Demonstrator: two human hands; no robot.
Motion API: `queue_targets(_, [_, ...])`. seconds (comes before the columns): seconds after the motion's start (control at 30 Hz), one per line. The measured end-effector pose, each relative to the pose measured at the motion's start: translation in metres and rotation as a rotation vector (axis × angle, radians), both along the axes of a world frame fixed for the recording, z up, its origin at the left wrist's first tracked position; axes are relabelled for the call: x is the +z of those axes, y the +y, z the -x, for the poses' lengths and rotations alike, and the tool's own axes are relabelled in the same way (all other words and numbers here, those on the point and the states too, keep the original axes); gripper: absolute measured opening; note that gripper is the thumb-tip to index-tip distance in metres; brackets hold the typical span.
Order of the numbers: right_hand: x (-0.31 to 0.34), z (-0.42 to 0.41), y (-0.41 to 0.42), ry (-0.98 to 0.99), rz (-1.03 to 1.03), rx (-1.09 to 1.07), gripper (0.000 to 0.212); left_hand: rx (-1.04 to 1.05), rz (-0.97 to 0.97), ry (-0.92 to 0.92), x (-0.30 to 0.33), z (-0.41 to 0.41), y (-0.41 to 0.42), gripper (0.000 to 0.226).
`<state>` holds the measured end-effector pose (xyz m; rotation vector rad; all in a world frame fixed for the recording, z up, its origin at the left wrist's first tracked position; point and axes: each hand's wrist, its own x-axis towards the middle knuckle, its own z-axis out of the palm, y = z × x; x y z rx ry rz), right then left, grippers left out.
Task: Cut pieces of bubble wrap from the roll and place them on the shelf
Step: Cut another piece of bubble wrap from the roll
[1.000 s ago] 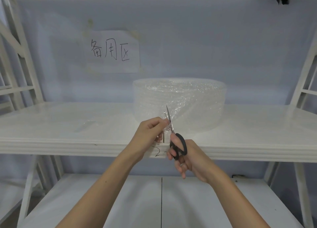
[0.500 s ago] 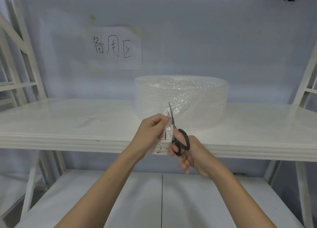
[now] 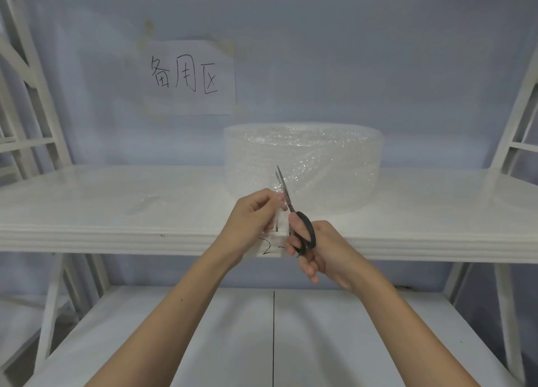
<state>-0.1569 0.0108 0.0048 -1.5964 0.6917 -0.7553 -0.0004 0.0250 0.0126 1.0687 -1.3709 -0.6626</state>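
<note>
A wide roll of clear bubble wrap stands on the white middle shelf. Its loose end hangs toward me in front of the roll. My left hand pinches that loose strip of bubble wrap near the shelf's front edge. Just to its right, my right hand grips black-handled scissors, whose blades point up and are slightly parted around the strip. A small clear piece of bubble wrap lies flat on the shelf to the left.
A paper sign with handwritten characters is taped to the blue wall behind the roll. White ladder-like frame posts rise at both sides. A lower white shelf lies under my forearms.
The camera has tilted slightly, so the roll sits a little higher in view. Both hands and the scissors have shifted slightly right and up, still at the strip.
</note>
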Motion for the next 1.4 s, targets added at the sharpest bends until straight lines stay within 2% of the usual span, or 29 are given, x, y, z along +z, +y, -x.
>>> queue_targets(0.4, [0.003,-0.005,-0.002,-0.026,0.032,-0.002,0.056,-0.028,0.013,-0.019,0.001,-0.001,0.003,0.041])
queue_targets(0.73, [-0.005,-0.006,-0.003,-0.055,0.001,-0.011,0.057,-0.001,-0.025,0.126,0.004,-0.001,0.001,0.029])
queue_targets(0.87, [-0.007,-0.005,-0.003,-0.04,-0.004,-0.023,0.058,0.03,-0.032,0.112,0.006,0.003,-0.003,0.02])
queue_targets(1.4, [-0.001,-0.003,0.001,0.013,0.029,-0.061,0.052,0.011,-0.008,0.09,0.003,0.003,-0.002,0.017])
